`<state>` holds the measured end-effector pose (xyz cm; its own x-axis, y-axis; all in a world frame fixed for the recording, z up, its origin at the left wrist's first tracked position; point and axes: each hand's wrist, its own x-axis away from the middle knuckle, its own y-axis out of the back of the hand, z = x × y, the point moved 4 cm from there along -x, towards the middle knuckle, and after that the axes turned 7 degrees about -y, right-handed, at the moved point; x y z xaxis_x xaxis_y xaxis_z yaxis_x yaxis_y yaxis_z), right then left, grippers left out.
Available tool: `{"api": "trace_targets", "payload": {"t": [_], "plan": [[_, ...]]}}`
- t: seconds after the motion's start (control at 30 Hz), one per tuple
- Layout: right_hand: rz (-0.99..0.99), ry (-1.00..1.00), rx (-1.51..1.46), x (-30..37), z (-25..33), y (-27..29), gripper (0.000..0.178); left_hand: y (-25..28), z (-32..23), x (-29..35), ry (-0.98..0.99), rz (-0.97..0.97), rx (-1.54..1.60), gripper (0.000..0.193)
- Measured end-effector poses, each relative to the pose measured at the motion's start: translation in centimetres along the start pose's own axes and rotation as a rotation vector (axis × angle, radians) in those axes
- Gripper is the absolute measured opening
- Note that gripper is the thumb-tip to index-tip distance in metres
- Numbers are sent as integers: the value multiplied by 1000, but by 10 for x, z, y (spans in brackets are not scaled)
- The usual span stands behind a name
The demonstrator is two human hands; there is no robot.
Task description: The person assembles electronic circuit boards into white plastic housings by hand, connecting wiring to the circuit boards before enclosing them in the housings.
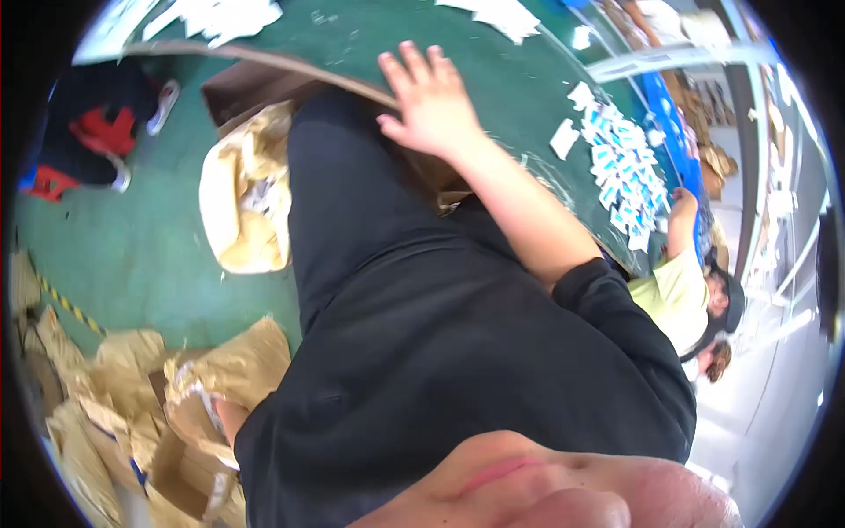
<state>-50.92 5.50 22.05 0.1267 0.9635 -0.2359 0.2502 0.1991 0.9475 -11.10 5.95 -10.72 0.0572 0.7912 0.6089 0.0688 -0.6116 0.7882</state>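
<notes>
My right hand (pixel 431 104) is open, fingers spread, at the edge of the green tabletop (pixel 352 44). Nothing is in it. Down at the left, my left hand (pixel 231 419) reaches into the mouth of a brown paper sack (pixel 242 365). Its fingers are hidden there, so their grip does not show. Something white (pixel 211 407) shows inside the sack beside it. Another paper sack (pixel 224 211), cream-coloured with its rim folded open, stands beside my leg with whitish pieces inside.
Small white-and-blue pieces (pixel 625 172) lie heaped on the table's right side; white sheets or pieces (pixel 216 18) lie at the far left. A co-worker in a yellow shirt (pixel 673 299) sits at the right. An open cardboard box (pixel 180 471) and red stools (pixel 104 132) stand at the left.
</notes>
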Motion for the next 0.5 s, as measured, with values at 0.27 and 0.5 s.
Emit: {"api": "trace_targets", "payload": {"t": [0.27,0.5], "plan": [[0,2,-153,3,2,2,87,16,-22,14,-96,-176,25,74],[-31,12,-180,4,-2,2,86,7,73,39,1,-289,42,75]]}}
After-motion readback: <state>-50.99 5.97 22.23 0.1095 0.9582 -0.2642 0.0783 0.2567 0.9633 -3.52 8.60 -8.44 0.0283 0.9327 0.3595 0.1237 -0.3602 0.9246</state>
